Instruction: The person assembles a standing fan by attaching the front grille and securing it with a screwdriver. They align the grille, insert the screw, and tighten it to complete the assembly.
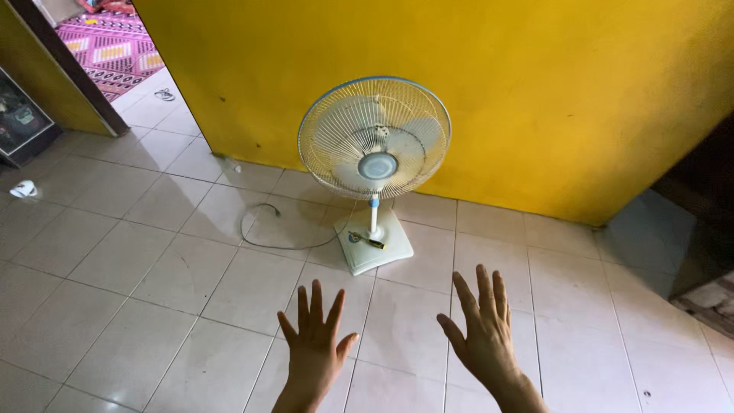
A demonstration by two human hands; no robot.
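Left hand (313,348) & right hand (483,336) spread wide, empty, reaching toward fan (374,138) on floor (138,268); fan untouched, cord (271,229) probably unplugged.

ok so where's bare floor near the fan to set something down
Bare tiles lie between the fan's base and both open hands, left hand and right hand, and right of the base along the yellow wall. Left of the base the cord loops across the floor.

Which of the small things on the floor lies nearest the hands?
The small dark and yellow tool lying on the fan's white base, just ahead of both open hands. The white cup at far left and the item by the doorway lie much farther off.
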